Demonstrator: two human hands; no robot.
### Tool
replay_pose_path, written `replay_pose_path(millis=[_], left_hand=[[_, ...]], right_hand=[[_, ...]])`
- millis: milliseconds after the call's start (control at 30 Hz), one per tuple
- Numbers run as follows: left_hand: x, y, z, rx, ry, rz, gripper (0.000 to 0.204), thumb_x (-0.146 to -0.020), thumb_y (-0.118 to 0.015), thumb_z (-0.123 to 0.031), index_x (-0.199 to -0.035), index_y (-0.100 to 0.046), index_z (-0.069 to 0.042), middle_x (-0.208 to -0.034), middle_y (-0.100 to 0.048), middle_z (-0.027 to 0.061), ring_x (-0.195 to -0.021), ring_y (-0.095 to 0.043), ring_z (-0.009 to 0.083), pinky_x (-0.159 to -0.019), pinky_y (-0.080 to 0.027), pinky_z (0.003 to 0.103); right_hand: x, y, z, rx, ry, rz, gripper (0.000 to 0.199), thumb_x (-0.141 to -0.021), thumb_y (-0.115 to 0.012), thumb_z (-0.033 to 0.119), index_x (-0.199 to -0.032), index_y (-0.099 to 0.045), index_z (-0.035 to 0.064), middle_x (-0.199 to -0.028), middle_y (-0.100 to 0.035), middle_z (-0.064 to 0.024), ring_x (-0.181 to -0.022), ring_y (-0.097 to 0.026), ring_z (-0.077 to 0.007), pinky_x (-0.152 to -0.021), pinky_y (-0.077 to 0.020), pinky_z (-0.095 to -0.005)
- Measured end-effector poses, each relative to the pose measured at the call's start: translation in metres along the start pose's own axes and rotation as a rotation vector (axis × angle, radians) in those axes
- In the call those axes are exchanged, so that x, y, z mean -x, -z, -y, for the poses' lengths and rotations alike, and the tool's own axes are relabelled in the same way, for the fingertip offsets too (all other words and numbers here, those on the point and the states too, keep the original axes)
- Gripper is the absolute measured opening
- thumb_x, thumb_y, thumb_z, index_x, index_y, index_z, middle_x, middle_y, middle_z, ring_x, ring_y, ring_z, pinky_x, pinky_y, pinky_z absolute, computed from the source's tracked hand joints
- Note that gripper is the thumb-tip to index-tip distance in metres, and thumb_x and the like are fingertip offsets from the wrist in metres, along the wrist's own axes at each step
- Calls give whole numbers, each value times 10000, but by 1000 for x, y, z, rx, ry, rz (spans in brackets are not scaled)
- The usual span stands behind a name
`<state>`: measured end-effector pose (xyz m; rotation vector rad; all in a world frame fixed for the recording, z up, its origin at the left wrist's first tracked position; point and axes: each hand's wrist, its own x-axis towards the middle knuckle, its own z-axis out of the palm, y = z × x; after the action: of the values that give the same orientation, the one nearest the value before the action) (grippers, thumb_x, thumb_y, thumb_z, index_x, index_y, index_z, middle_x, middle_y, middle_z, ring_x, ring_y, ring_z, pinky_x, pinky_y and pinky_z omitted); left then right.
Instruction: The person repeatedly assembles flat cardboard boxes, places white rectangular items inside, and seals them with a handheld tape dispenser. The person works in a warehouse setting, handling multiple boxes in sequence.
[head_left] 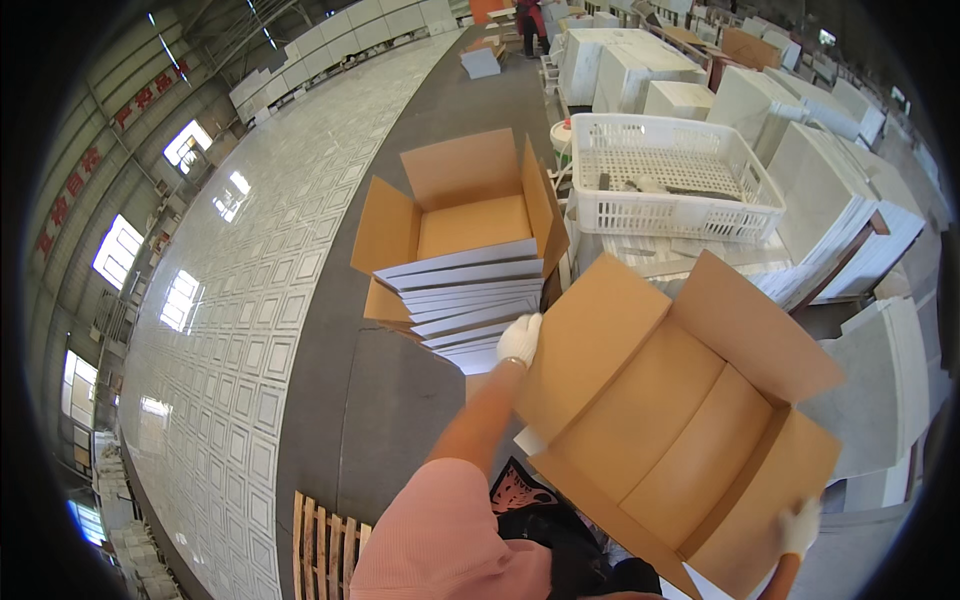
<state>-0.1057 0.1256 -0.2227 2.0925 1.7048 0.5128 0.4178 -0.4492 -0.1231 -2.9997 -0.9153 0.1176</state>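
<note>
From the head view we see an open, empty cardboard box (pixel 680 420) held tilted between two white-gloved hands — the left hand (pixel 519 339) curled over the edge of its far-left flap, the right hand (pixel 799 527) gripping its near-right corner, fingers folded around the cardboard. Beyond the left hand, a second box (pixel 470 225) holds stacked white tiles (pixel 465 300), just beside a white plastic crate (pixel 680 175).

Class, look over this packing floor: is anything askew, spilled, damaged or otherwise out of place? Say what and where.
The white tiles in the far open box are not squared up: they fan out and overhang its near edge. The empty box held by the left hand and right hand is tilted. Nothing looks spilled or broken.
</note>
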Motion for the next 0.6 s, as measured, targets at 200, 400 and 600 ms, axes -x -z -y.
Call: replay_pose_path(millis=[200,400,600], left_hand=[[-64,61,-112,-39,-387,-90,300,-1089,-419,-352,-1195,-663,-212,-1240,-715,83,-1086,-693,367,-915,-554,480],[-99,79,-178,279,-491,-99,393,-1025,-579,-390,-1343,-653,-172,-1244,-704,132,-1099,-690,352,-957,-548,448],[-32,142,-168,368,-393,-71,599,-974,-621,-526,-1408,-623,-112,-1435,-615,180,-1295,-594,376,-1069,-472,477]], right_hand=[[-95,141,168,-31,400,-419,1028,-702,-862,179,-1624,-410,132,-1497,-552,-229,-1323,-550,-459,-1063,-491,-518],[-176,153,180,41,241,-46,591,-747,-815,269,-1314,-723,128,-1038,-773,-200,-966,-741,-405,-865,-574,-487],[-150,164,138,-186,163,-20,350,-781,-797,285,-1042,-820,52,-951,-770,-245,-898,-751,-423,-806,-567,-482]])
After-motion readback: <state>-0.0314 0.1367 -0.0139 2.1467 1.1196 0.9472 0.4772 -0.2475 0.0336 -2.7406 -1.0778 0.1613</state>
